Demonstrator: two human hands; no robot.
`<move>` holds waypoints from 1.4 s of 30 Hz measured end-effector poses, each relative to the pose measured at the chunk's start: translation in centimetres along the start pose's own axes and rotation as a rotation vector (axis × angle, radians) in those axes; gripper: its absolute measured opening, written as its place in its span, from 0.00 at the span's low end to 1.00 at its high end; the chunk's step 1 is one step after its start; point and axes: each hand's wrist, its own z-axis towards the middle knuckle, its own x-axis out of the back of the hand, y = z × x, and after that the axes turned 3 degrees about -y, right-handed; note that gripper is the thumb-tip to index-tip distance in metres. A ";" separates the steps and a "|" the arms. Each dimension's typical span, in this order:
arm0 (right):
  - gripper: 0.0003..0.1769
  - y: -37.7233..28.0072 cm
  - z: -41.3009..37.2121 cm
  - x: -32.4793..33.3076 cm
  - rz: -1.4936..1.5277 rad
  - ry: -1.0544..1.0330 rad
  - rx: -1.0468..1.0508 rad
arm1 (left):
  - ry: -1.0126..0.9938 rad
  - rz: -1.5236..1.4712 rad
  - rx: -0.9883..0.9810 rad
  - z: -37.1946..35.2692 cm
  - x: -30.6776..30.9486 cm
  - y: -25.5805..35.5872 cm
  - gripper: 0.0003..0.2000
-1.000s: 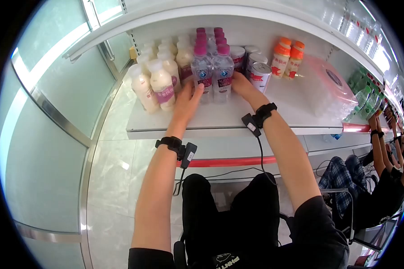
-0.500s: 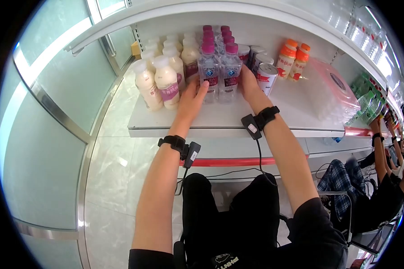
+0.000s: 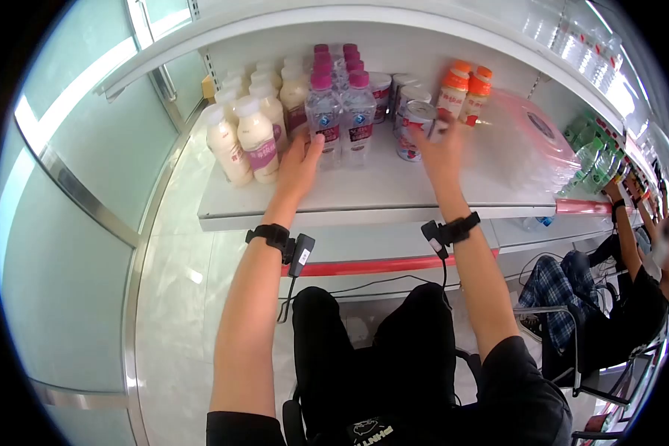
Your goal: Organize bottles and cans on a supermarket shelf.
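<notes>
Clear soda water bottles (image 3: 358, 123) with magenta caps stand upright in two rows on the white shelf. My left hand (image 3: 297, 169) is open against the left side of the front left soda water bottle (image 3: 324, 119), thumb at its front and fingers partly hidden behind it. My right hand (image 3: 443, 152), slightly blurred, has its fingers apart at the right side of the front can (image 3: 416, 134). The thumb overlaps that can's label. More cans (image 3: 381, 93) stand upright behind it. Cream-coloured drink bottles (image 3: 258, 141) with purple labels are just left of my left hand.
Two orange-capped bottles (image 3: 474, 97) stand behind my right hand. A stack of clear plastic boxes (image 3: 531, 141) lies to the right, with green bottles (image 3: 598, 163) beyond. An upper shelf (image 3: 364, 11) overhangs everything. A seated person (image 3: 609, 305) works at far right.
My right hand has left the right-hand soda water bottle and moved right to the front can, which now stands farther from the bottles' front. My left hand stays by its bottle.
</notes>
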 end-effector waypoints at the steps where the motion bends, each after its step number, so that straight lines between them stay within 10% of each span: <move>1: 0.34 0.4 0.1 0.0 -0.002 0.009 0.002 | 0.018 0.006 0.012 0.1 -0.1 0.0 0.34; 6: 0.39 -0.3 1.5 1.8 0.081 -0.440 -0.408 | -0.001 -0.041 -0.025 -0.1 0.1 0.4 0.35; 11: 0.38 3.8 2.8 2.0 0.140 -0.227 -0.394 | -0.035 -0.020 0.014 -0.1 -0.1 0.1 0.34; 27: 0.43 2.1 5.3 -3.1 -0.134 -0.648 -0.303 | -0.023 0.018 -0.065 0.2 -0.3 0.0 0.35; 42: 0.45 9.7 12.2 -3.3 -0.173 -0.099 -0.171 | -0.024 -0.072 -0.024 0.1 -0.1 0.0 0.34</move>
